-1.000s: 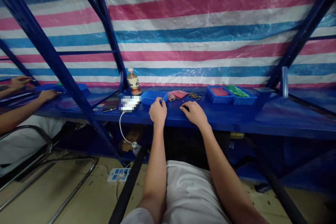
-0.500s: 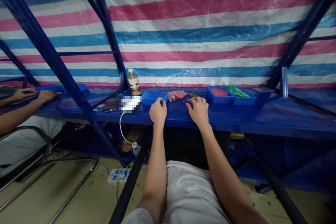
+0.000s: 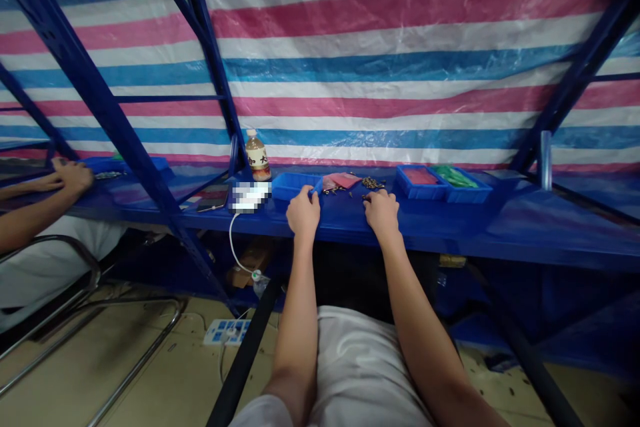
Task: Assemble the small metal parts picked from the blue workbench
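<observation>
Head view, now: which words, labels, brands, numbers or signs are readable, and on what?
"加 大": large characters on the bottle, as far as visible; smaller print is unreadable.
Pixelated patch: unreadable.
Power strip: too small to tell any print.
Nothing else is legible.

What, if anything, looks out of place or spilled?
Small metal parts lie loose on the blue bench, a few apart from the main pile; odd with blue trays nearby, though possibly deliberate. A pixelated patch hides something beside the bottle. No damage visible.
</observation>
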`<control>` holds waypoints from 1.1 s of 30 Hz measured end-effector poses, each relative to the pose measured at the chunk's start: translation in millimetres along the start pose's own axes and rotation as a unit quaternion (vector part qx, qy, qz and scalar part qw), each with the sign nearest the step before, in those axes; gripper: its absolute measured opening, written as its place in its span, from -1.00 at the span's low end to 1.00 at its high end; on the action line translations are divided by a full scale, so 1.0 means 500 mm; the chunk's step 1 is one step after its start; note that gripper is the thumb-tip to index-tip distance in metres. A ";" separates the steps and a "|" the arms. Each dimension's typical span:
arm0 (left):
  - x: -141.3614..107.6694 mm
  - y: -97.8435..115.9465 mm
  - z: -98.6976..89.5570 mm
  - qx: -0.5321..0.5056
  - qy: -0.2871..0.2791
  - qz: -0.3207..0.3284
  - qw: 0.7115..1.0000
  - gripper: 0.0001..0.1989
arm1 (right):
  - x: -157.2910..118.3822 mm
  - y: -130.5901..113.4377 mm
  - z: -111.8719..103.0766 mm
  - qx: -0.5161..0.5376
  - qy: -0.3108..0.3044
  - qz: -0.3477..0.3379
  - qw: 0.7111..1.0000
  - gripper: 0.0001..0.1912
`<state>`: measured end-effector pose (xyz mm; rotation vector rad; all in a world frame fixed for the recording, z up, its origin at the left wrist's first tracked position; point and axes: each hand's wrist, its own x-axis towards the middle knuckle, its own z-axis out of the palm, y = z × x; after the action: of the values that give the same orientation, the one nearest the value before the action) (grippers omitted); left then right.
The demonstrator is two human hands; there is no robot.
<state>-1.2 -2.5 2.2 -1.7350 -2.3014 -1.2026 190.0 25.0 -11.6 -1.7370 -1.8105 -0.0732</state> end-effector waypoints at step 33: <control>-0.022 0.028 -0.020 -0.050 0.069 0.022 0.996 -0.50 | 0.011 -0.003 -0.020 0.176 0.052 -0.071 0.981 -0.46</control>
<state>10.3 -16.0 12.0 -1.6645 -2.1507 -1.4041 193.0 25.2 -0.6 -1.3343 -1.7462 0.0916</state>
